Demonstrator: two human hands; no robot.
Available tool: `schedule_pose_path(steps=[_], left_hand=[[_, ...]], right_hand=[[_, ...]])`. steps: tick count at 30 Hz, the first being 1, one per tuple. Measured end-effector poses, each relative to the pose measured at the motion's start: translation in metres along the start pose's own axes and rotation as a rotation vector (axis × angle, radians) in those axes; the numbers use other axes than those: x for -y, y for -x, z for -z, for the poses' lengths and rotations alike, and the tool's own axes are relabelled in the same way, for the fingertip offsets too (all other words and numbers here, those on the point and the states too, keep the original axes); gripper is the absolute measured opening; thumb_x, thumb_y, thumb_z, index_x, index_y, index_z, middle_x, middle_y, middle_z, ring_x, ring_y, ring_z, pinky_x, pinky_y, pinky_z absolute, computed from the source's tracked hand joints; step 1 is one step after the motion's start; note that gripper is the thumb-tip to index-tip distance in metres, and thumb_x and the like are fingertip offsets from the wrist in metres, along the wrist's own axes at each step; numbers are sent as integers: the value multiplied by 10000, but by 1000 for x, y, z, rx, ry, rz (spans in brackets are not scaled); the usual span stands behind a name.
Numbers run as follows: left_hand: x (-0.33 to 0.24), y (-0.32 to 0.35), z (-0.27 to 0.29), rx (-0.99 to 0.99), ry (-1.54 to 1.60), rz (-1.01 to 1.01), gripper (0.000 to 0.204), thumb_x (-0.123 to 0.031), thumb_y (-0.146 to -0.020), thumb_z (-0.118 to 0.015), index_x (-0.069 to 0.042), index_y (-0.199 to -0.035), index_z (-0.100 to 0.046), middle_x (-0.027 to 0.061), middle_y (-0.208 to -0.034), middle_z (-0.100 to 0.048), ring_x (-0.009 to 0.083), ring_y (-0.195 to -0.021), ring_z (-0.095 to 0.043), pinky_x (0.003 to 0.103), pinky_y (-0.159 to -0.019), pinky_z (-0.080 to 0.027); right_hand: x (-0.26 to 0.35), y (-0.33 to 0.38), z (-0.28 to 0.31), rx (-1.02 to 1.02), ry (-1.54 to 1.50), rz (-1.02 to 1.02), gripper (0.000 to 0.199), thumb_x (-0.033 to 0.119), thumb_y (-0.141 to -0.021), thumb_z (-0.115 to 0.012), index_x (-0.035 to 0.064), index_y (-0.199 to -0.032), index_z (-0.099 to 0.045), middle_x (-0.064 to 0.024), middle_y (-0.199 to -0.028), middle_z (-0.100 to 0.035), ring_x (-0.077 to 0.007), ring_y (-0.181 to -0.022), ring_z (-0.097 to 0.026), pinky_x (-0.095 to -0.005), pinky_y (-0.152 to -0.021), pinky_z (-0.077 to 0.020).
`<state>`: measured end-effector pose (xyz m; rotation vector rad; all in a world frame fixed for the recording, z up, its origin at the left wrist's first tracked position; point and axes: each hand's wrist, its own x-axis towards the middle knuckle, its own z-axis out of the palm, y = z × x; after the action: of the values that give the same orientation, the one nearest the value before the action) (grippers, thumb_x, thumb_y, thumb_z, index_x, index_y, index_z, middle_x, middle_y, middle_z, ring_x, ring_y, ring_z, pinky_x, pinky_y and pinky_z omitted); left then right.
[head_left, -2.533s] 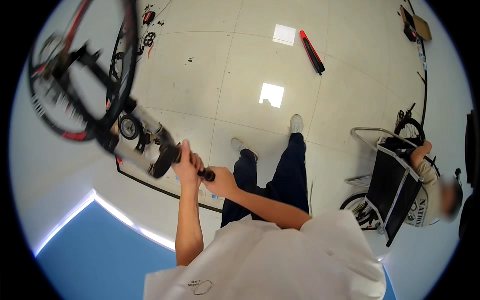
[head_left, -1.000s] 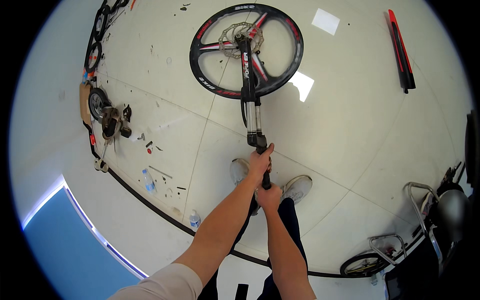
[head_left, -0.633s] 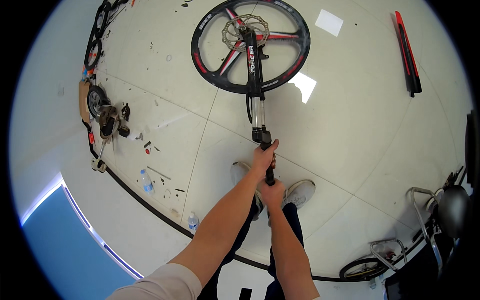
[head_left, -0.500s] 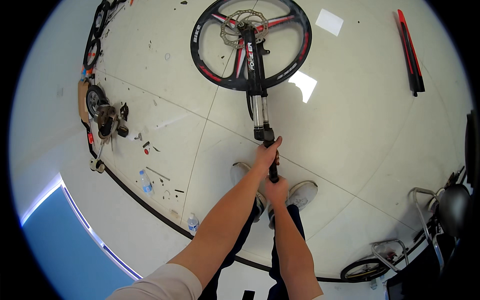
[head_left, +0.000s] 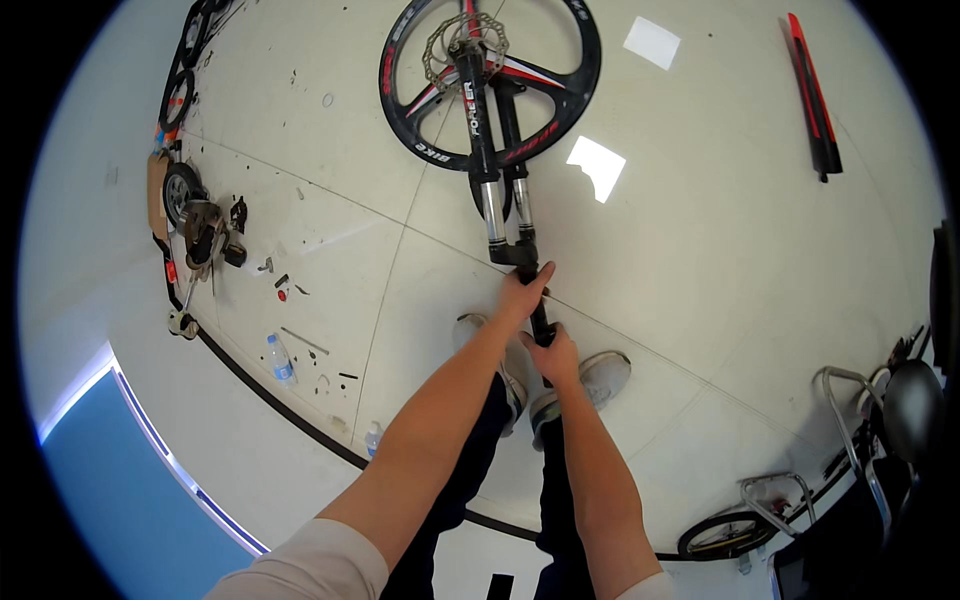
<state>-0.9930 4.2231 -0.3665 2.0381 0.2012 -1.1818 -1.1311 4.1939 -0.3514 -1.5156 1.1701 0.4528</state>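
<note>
Both my hands grip a black suspension fork by its steerer tube. My left hand wraps the tube just below the crown. Nearer to me, my right hand closes round the tube's end. The fork points away from me, its two legs with bare silver stanchions showing side by side. Between the legs sits a black wheel with broad red-and-white spokes. A drilled silver brake disc is fixed at the hub. The wheel's far edge is cut off by the picture.
My shoes stand just beneath my hands. A long black-and-red strip lies far right. At left are a small wheel assembly, scattered small parts and plastic bottles. A metal-framed chair and another bicycle wheel are at the right.
The wheel has turned counter-clockwise. My hands have twisted the fork slightly and shifted it a little left, so both legs now show apart. Both hands keep their hold.
</note>
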Motion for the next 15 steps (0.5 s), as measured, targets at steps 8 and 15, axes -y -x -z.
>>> schedule_pose_path(steps=[8,15], left_hand=[[-5,153,119,122,-249,43,381,-351,-860,-667,27,-902,-669,96,-699,-680,173,-598,-645,335,-594,-515],[-140,364,215,234,-377,75,421,-360,-887,-657,39,-1020,-647,120,-758,-698,177,-572,-647,314,-491,-511]], right_hand=[[-39,138,144,-171,124,-34,514,424,-762,-738,-34,-975,-643,-233,-944,-690,-385,-909,-668,-435,-799,-528],[-63,436,286,-64,-14,-445,370,298,-843,-676,-53,-955,-633,-191,-812,-706,-276,-663,-689,-390,-617,-570]])
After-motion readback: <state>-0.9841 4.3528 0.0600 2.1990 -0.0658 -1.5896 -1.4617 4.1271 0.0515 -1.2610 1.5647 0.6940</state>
